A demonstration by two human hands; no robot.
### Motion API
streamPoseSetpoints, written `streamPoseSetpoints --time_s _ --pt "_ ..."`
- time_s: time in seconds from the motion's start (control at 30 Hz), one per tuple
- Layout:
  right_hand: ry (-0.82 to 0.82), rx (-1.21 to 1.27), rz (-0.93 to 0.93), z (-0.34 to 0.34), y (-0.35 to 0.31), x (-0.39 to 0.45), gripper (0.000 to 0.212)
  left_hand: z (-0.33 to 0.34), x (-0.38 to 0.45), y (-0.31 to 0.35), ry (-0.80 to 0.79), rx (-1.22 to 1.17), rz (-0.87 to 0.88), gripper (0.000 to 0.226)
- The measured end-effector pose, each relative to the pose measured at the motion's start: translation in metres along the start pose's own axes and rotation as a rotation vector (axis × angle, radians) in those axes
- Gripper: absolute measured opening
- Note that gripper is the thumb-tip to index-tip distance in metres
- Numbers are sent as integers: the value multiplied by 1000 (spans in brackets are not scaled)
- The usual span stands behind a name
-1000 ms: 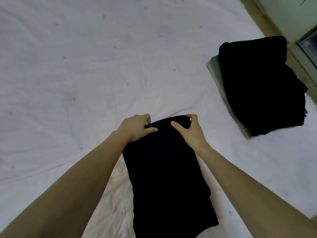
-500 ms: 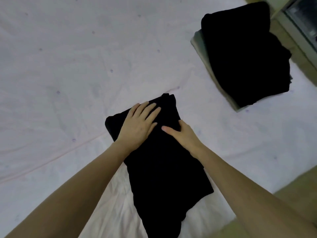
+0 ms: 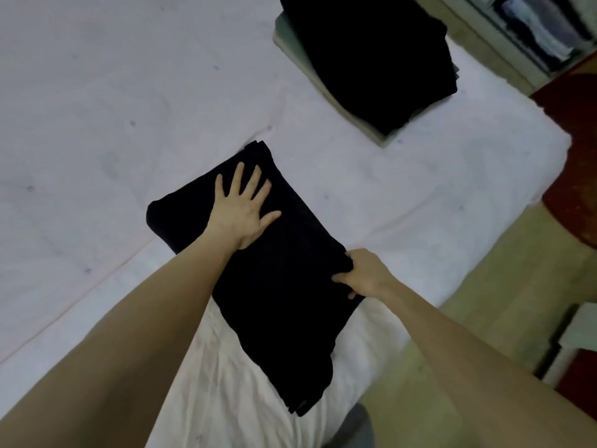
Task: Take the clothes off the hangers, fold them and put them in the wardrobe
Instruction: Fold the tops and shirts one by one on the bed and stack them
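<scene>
One black garment folded, lying on white bed sheet, near edge. My left hand flat on its far part, fingers spread. My right hand grips its right edge, fingers curled under cloth. One pile of folded clothes far right on bed, black on top, grey beneath. Shelf with clothes beyond, far right. Garment plain black, long rectangle, layered edges at near end.
</scene>
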State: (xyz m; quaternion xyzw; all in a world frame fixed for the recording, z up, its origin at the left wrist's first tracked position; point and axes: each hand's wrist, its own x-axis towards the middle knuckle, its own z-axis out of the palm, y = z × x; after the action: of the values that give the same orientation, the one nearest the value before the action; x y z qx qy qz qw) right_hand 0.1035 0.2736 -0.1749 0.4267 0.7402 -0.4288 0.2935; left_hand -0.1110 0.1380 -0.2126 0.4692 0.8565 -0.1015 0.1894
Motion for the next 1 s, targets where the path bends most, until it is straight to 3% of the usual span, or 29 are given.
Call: streamPoseSetpoints --time_s 0.1,0.27,0.33,0.4,0.47,0.53,0.6,0.7,0.77,0.87,1.0 --pt "-19 -94 113 6 9 7 3 6 1 0 90 105 45 80" --pt "95 -350 183 10 -4 4 21 7 14 -9 227 191 117 78" --pt "197 -464 177 13 -6 1 20 6 24 -10 240 161 132 73" --pt "432 -514 44 16 -6 -2 7 5 30 -7 269 110 153 67" --pt "587 -396 -174 18 -9 3 17 1 37 -4 334 40 188 59" --pt "511 -212 -320 22 -16 9 19 -3 44 -2 404 -30 196 50" --pt "473 -6 -262 25 -18 17 9 -8 49 -2 452 -137 149 45" --pt "604 257 -78 21 -5 23 25 -20 59 -10 464 -356 2 35" --pt "651 248 -21 17 2 21 22 -29 69 -19 403 -487 -71 28" --pt "667 237 -177 15 -16 21 11 -44 79 -34 273 -520 -18 27" --pt "556 210 -364 -6 -87 44 33 -62 83 -47 135 -524 102 21"
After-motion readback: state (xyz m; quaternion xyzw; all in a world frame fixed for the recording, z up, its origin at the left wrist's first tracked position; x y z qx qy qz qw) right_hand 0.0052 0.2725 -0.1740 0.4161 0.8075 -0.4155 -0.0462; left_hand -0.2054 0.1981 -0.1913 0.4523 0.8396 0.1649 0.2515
